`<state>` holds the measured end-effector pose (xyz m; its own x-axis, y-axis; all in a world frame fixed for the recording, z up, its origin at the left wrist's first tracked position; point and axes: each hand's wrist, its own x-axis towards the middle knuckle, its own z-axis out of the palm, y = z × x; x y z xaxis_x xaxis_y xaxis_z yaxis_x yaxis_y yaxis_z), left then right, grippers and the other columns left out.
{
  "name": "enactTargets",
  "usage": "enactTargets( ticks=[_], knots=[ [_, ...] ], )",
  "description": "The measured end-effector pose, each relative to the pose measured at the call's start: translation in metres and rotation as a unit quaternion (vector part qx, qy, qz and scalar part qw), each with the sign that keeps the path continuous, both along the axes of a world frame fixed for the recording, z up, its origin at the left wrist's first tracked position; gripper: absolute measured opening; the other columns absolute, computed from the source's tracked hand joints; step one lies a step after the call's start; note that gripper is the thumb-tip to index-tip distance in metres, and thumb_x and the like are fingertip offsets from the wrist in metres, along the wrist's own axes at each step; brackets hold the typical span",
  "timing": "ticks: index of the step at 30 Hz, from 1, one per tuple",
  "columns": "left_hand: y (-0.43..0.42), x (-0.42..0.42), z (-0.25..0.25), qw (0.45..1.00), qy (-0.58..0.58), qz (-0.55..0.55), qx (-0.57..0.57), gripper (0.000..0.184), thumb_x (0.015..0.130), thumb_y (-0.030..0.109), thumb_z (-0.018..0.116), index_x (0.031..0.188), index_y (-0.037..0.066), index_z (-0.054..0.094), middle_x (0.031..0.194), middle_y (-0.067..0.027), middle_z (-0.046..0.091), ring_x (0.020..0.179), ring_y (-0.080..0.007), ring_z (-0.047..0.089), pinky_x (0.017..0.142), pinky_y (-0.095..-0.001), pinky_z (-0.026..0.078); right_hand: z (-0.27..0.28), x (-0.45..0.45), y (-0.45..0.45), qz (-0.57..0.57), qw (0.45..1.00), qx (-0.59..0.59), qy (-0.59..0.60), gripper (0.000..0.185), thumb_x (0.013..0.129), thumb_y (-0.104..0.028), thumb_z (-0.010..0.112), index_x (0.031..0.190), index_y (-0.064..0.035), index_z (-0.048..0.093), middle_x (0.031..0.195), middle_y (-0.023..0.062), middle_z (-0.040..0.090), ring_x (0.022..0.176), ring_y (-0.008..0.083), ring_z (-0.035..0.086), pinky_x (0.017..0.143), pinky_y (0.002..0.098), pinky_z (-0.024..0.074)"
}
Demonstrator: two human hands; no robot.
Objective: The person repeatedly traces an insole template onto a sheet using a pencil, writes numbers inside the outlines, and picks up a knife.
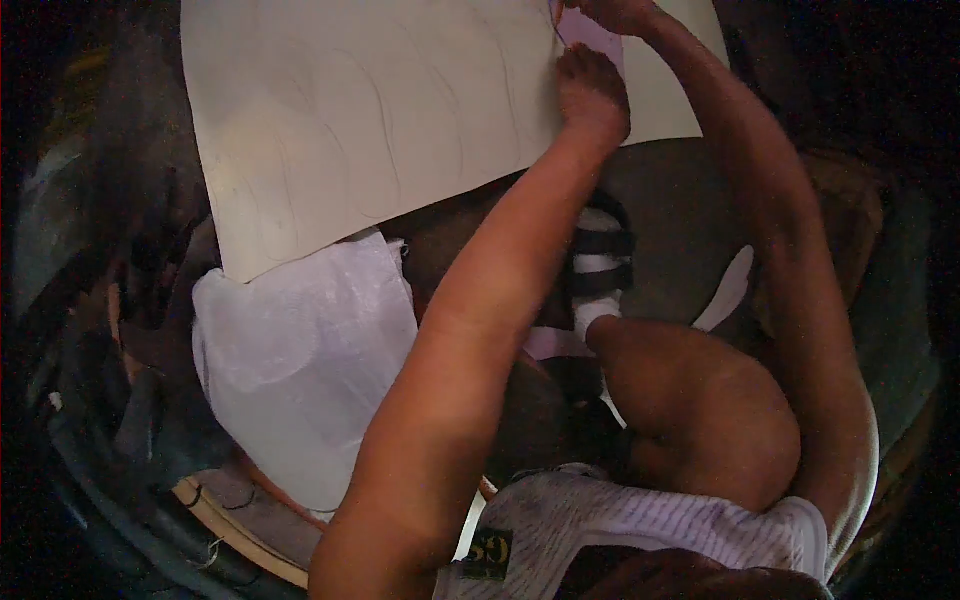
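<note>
A large off-white sheet (330,110) with several curved lines drawn across it spreads in front of me. On its right part lies a flat, pale purple piece (606,40), partly covered by my hands. My left hand (594,95) is closed, its fingers bent together and pressing on the piece's lower left edge. Just beyond it, at the top edge of the view, is my right hand (618,14), partly cut off. Its fingers are bent together over the piece's far end; what they hold is too unclear to name. A thin dark line runs along the piece's left edge.
A whitish plastic sack (310,360) lies below the sheet on the left. A foot in a strapped sandal (602,255) rests beneath the sheet's near edge, with a bent knee (720,425) nearer. A pale blade-shaped scrap (728,290) lies right of the sandal. Dark cloth surrounds the area.
</note>
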<state>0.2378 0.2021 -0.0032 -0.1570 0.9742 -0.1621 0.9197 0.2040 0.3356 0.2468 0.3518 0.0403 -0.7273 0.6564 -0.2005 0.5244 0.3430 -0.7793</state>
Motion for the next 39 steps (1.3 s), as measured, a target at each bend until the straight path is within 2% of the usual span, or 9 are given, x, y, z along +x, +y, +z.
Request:
enactTargets(
  ticks=[23,29,31,34,35,36,37,38,39],
  knots=[
    [-0.007,-0.001,0.009,0.999,-0.025,0.01,0.02,0.065,0.072,0.017,0.057,0.128,-0.009,0.037,0.132,-0.0277,0.033,0.125,-0.0419,0.028,0.105,-0.0522,0.016,-0.022,-0.005,0.037,-0.117,0.985,-0.085,0.094,0.023,0.088,-0.027,0.057,0.079,-0.0073,0.051,0.071,-0.0005,0.05,0.064,0.0126,0.045,0.061,0.0283,0.0404],
    [-0.007,-0.005,0.009,0.999,-0.038,0.014,0.002,0.064,0.072,0.017,0.058,0.126,-0.009,0.038,0.134,-0.0284,0.031,0.125,-0.0421,0.029,0.104,-0.053,0.018,-0.052,0.008,0.055,-0.073,0.993,0.07,0.055,0.018,0.09,-0.022,0.053,0.083,-0.0046,0.054,0.075,0.0015,0.052,0.071,0.015,0.047,0.067,0.0286,0.0412],
    [-0.005,-0.008,0.011,0.999,-0.04,-0.001,-0.018,0.062,0.072,0.017,0.057,0.126,-0.009,0.038,0.133,-0.0276,0.033,0.124,-0.0413,0.031,0.102,-0.0532,0.021,-0.068,0.021,0.064,0.047,0.908,0.416,0.0,0.014,0.09,-0.017,0.052,0.089,-0.0046,0.057,0.079,0.0044,0.055,0.073,0.017,0.051,0.068,0.03,0.0429],
    [-0.008,-0.006,0.008,0.999,-0.028,0.024,0.027,0.059,0.073,0.018,0.057,0.124,-0.007,0.042,0.131,-0.0255,0.036,0.122,-0.0388,0.033,0.101,-0.0526,0.024,-0.049,0.037,0.047,0.1,0.808,0.567,0.126,0.011,0.09,-0.012,0.051,0.094,-0.0047,0.058,0.083,0.01,0.058,0.075,0.0224,0.055,0.069,0.0315,0.0453],
    [-0.007,-0.006,0.007,0.999,-0.03,0.025,0.027,0.059,0.073,0.018,0.057,0.124,-0.007,0.042,0.131,-0.0255,0.036,0.122,-0.0388,0.033,0.101,-0.0526,0.024,-0.04,0.039,0.034,0.102,0.808,0.567,0.125,0.011,0.09,-0.012,0.051,0.094,-0.0047,0.058,0.083,0.01,0.058,0.075,0.0224,0.055,0.069,0.0315,0.0453],
    [-0.008,-0.006,0.008,0.999,-0.029,0.029,0.03,0.057,0.074,0.019,0.057,0.123,-0.006,0.043,0.131,-0.0245,0.037,0.122,-0.0375,0.034,0.1,-0.052,0.024,-0.03,0.038,0.016,-0.054,0.947,0.304,0.086,0.011,0.089,-0.012,0.052,0.095,-0.0048,0.058,0.085,0.0106,0.059,0.076,0.0233,0.057,0.069,0.0321,0.0463],
    [-0.01,-0.005,0.008,0.999,-0.028,0.032,0.032,0.055,0.074,0.019,0.057,0.122,-0.004,0.045,0.13,-0.0236,0.038,0.122,-0.0361,0.034,0.099,-0.0514,0.025,-0.025,0.038,0.007,-0.205,0.978,0.006,0.036,0.011,0.089,-0.012,0.053,0.096,-0.0049,0.058,0.087,0.0111,0.061,0.077,0.0243,0.058,0.069,0.0328,0.0474],
    [-0.01,-0.005,0.007,0.999,-0.03,0.032,0.031,0.055,0.074,0.019,0.057,0.122,-0.004,0.045,0.13,-0.0236,0.038,0.122,-0.0361,0.034,0.099,-0.0514,0.025,-0.039,0.045,0.007,-0.205,0.978,0.005,0.034,0.011,0.089,-0.012,0.053,0.096,-0.0049,0.058,0.087,0.0111,0.061,0.077,0.0243,0.058,0.069,0.0328,0.0474],
    [-0.009,-0.005,0.005,0.998,-0.025,0.041,0.043,0.053,0.074,0.02,0.058,0.121,-0.003,0.046,0.13,-0.0227,0.038,0.122,-0.0354,0.035,0.099,-0.051,0.025,-0.054,0.053,0.004,-0.126,0.956,0.058,0.258,0.015,0.089,-0.018,0.054,0.095,-0.005,0.058,0.086,0.0092,0.061,0.077,0.0225,0.059,0.068,0.0324,0.0475]
  ],
)
